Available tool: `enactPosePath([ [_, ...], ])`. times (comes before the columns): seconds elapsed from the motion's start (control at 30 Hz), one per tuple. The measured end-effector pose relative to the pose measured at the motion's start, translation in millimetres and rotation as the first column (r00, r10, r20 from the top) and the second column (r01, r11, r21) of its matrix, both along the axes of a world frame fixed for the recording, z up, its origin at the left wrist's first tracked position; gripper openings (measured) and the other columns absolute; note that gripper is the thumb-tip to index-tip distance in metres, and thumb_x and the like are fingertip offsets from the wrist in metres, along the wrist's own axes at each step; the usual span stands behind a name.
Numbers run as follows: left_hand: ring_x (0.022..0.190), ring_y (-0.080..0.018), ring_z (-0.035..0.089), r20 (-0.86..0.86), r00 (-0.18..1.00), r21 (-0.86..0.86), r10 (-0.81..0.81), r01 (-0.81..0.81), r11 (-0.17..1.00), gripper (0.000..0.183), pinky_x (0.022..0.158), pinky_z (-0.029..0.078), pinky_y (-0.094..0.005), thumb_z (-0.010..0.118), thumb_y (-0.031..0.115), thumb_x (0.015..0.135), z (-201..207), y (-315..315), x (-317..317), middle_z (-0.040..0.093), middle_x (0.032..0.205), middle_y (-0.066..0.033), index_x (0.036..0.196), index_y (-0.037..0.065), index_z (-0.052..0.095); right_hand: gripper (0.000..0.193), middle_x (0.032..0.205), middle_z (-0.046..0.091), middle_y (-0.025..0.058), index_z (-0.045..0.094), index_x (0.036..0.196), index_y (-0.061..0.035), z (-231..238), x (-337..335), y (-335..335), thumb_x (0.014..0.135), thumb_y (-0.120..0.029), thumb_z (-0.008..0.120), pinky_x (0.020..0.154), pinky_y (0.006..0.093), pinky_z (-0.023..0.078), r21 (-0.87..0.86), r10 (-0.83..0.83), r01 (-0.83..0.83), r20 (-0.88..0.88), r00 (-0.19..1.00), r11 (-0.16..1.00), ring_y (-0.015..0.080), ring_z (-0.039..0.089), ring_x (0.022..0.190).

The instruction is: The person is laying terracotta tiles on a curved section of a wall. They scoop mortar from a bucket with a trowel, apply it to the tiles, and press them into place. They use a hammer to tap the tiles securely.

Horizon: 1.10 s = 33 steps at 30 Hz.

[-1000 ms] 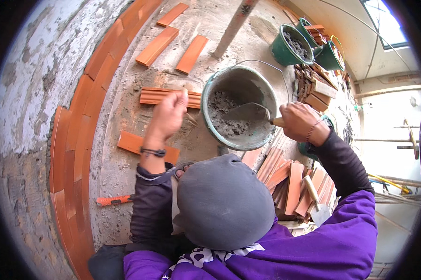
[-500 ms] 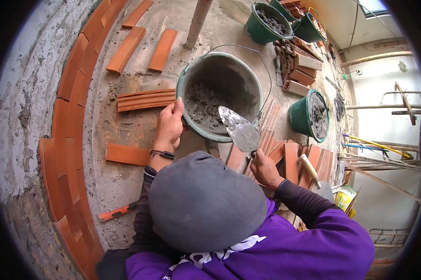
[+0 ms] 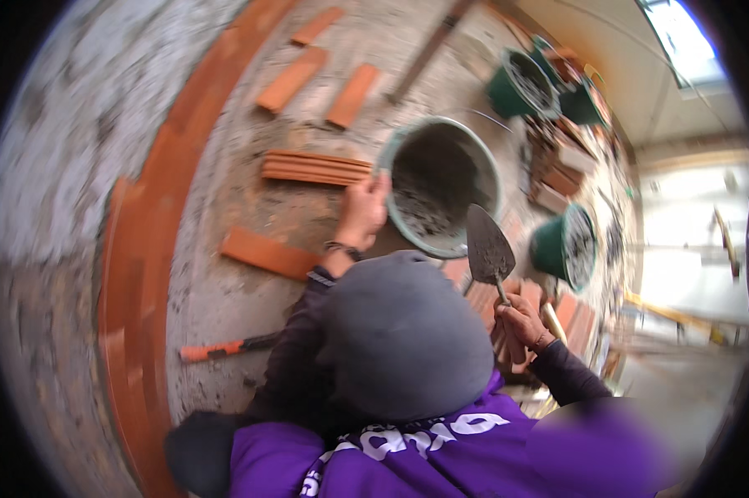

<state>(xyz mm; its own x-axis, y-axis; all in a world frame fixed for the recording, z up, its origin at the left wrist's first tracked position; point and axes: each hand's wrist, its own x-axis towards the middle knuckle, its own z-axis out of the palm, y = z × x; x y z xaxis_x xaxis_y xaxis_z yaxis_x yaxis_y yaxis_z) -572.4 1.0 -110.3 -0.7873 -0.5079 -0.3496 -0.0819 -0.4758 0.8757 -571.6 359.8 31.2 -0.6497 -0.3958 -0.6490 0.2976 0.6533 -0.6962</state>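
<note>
My left hand (image 3: 364, 212) is closed on the left rim of a green bucket (image 3: 384, 178), which is tipped so that its mouth faces up toward the view. Grey wet mortar (image 3: 424, 203) lies in the lower part of the bucket. My right hand (image 3: 520, 322) grips the handle of a pointed trowel (image 3: 489, 249), its blade upward at the bucket's right edge, its face grey with mortar smears. Beside my left hand rests a ribbed terracotta block (image 3: 312, 166), with a flat terracotta tile (image 3: 266, 254) nearer me.
An orange-handled tool (image 3: 225, 347) lies at lower left. A stepped course of terracotta tiles (image 3: 163, 199) runs along the rough wall. Loose tiles (image 3: 291, 79) lie farther off. Another mortar bucket (image 3: 549, 245) stands at right, with brick pieces (image 3: 561, 170) and a post (image 3: 428, 54) beyond.
The trowel has come back from over the bucket's rim to its right side, blade now turned upward. My left hand stays on the rim. The whole view has tilted and blurred.
</note>
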Motion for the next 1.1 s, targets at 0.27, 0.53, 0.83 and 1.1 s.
enactPosePath([
  [0.27, 0.081, -0.0352, 0.069, 0.168, 0.986, -0.346, 0.002, 0.057, 0.936, 0.052, 0.072, 0.052, -0.0438, 0.059, 0.049, 0.094, 12.7, -2.5, 20.6, 0.068, 0.076, -0.0215, 0.081, 0.001, 0.070, 0.039, 0.061, 0.053, 0.0030, 0.055, 0.078, -0.0055, 20.9, 11.6, 42.3, 0.101, -0.035, 0.046, 0.045, 0.0260, 0.040, 0.366, 0.116, -0.109, 0.004, 0.993, 0.924, 0.0110, 0.051, 0.050],
  [0.53, 0.058, -0.0148, 0.065, -0.250, 0.885, -0.410, -0.392, 0.270, 0.871, 0.050, 0.054, 0.052, -0.0302, 0.049, 0.040, 0.101, 127.3, -100.2, 69.2, 0.069, 0.067, -0.0089, 0.074, 0.003, 0.068, 0.011, 0.073, 0.053, 0.0069, 0.056, 0.098, -0.0014, 130.8, -48.1, -193.5, 0.095, -0.012, 0.056, 0.060, 0.0332, 0.045, 0.417, 0.580, -0.438, -0.733, 0.357, 0.797, 0.0203, 0.055, 0.065],
  [0.83, 0.073, -0.0348, 0.066, -0.655, 0.644, -0.722, -0.396, -0.377, 0.580, 0.039, 0.071, 0.051, -0.0455, 0.061, 0.041, 0.090, 340.8, -54.7, 225.7, 0.067, 0.072, -0.0170, 0.082, 0.005, 0.074, 0.017, 0.077, 0.062, 0.0200, 0.063, 0.098, -0.0045, 156.8, 107.7, -441.1, 0.098, -0.019, 0.055, 0.063, 0.0468, 0.046, 0.604, 0.626, -0.790, -0.656, -0.421, 0.102, 0.0429, 0.060, 0.074],
  [1.1, 0.083, -0.0316, 0.066, -0.597, 0.629, -0.793, -0.498, -0.370, 0.483, 0.033, 0.077, 0.052, -0.0438, 0.063, 0.038, 0.087, 351.2, -40.2, 243.8, 0.069, 0.083, -0.0129, 0.090, 0.006, 0.071, 0.023, 0.076, 0.065, 0.0188, 0.065, 0.094, -0.0057, 168.5, 181.9, -484.5, 0.098, -0.024, 0.051, 0.069, 0.0495, 0.050, 0.707, 0.649, -0.699, -0.481, -0.589, -0.109, 0.0390, 0.064, 0.075],
])
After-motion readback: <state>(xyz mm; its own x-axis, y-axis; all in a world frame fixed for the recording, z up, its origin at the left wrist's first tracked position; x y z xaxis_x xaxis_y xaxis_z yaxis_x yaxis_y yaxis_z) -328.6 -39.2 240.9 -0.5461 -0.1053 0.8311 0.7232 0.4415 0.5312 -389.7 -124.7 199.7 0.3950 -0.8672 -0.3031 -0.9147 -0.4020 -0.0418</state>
